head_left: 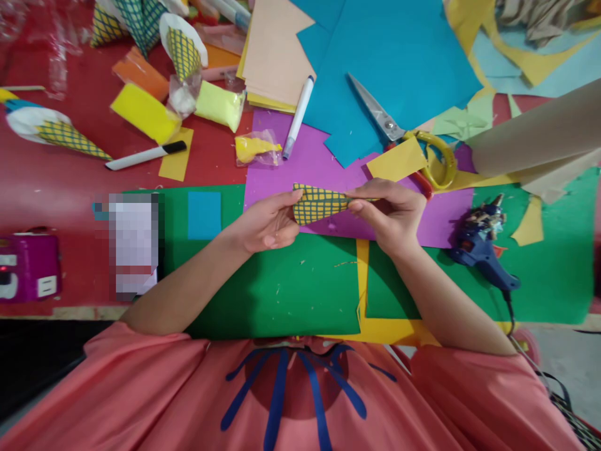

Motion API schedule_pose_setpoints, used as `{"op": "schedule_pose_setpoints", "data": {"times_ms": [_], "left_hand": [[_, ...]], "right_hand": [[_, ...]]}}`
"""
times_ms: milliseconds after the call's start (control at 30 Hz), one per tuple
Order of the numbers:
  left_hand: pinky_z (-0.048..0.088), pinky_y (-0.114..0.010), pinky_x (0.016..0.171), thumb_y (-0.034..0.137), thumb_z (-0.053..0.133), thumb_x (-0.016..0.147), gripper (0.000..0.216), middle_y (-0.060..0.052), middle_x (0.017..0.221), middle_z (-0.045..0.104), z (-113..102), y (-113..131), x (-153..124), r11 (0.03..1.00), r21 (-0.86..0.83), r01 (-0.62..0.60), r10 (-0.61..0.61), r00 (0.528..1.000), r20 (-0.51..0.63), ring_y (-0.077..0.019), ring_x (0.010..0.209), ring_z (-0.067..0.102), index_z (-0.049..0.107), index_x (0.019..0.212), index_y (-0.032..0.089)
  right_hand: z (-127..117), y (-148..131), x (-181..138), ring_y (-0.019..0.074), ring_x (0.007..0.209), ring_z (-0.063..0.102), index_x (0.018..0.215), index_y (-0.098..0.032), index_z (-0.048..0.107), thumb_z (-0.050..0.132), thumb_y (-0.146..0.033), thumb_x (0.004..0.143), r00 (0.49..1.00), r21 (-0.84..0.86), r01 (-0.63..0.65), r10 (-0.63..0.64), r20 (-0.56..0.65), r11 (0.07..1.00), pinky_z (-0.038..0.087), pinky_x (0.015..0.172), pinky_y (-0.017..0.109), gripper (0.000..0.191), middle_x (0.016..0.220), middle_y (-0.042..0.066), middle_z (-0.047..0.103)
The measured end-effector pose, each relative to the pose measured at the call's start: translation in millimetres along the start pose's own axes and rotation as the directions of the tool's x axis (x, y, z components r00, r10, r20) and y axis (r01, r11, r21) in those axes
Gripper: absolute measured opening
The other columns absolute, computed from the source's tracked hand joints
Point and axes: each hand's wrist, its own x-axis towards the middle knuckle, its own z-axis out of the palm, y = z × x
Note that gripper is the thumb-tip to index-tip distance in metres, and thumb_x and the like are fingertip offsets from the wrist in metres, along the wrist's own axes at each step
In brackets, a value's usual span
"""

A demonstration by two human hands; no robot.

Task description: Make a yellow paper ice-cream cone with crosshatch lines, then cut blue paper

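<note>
A small yellow paper cone [319, 205] with a dark grid drawn on it lies sideways between my hands, above the purple sheet [286, 175]. My left hand [270, 222] grips its wide end, thumb on top and fingers underneath. With thumb and forefinger, my right hand [389, 213] pinches the narrow end, whose tip sticks out to the right. Just beyond my right hand lie scissors [392, 128] with yellow and red handles, partly under a yellow paper strip [397, 159]. A blue glue gun [486, 244] rests to the right of that hand.
Green sheets [282, 288] cover the near table. Blue paper [389, 50], a white marker [299, 118], and clay packets [145, 113] lie farther back. Finished-looking grid cones [184, 53] stand at the back left. A pale paper roll [539, 128] slants in from the right.
</note>
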Motion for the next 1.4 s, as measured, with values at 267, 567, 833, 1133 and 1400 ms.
{"op": "schedule_pose_setpoints", "data": {"times_ms": [267,567,833,1133,1400], "left_hand": [[0.033,-0.016,0.029,0.038,0.060,0.083,0.033,0.007,0.039,0.049,8,-11,6,0.914,0.254,-0.315,0.344,0.936,-0.079,-0.0077,0.025,0.045,0.062,0.098,0.009],[0.035,-0.014,0.029,0.039,0.062,0.082,0.027,0.008,0.038,0.048,6,-11,8,0.926,0.212,-0.312,0.331,0.942,-0.057,-0.0067,0.025,0.044,0.060,0.085,0.012],[0.034,-0.016,0.028,0.035,0.054,0.087,0.024,0.004,0.045,0.056,8,-10,9,0.954,0.145,-0.261,0.280,0.951,-0.132,-0.0072,0.024,0.043,0.058,0.091,0.012],[0.031,-0.016,0.028,0.032,0.042,0.093,0.027,0.006,0.037,0.046,7,-10,9,0.967,0.142,-0.210,0.238,0.944,-0.229,-0.0077,0.022,0.040,0.057,0.104,0.013],[0.032,-0.016,0.029,0.033,0.047,0.091,0.028,0.006,0.037,0.047,10,-13,10,0.962,0.152,-0.227,0.254,0.948,-0.191,-0.0081,0.024,0.041,0.058,0.106,0.011]], "right_hand": [[7,7,3,0.0048,0.045,0.057,0.080,-0.023,0.065,0.070,-0.028,0.076,0.934,0.306,-0.339,0.358,-0.006,0.889,0.050,0.044,0.017,0.009,0.061,-0.007,0.065],[5,7,5,0.0036,0.043,0.053,0.074,-0.021,0.061,0.071,-0.026,0.075,0.915,0.344,-0.370,0.402,-0.025,0.863,0.047,0.042,0.016,0.012,0.057,-0.008,0.060],[2,8,8,0.0038,0.043,0.052,0.070,-0.019,0.057,0.073,-0.031,0.073,0.896,0.359,-0.411,0.443,-0.009,0.838,0.045,0.041,0.015,0.020,0.055,-0.007,0.061],[0,11,7,0.0044,0.044,0.053,0.079,-0.020,0.057,0.059,-0.040,0.085,0.883,0.322,-0.456,0.468,0.046,0.829,0.044,0.041,0.016,0.022,0.059,-0.005,0.059],[6,16,6,0.0034,0.039,0.046,0.076,-0.020,0.056,0.071,-0.031,0.076,0.913,0.293,-0.395,0.406,0.027,0.870,0.038,0.036,0.016,0.019,0.053,-0.008,0.054]]}}
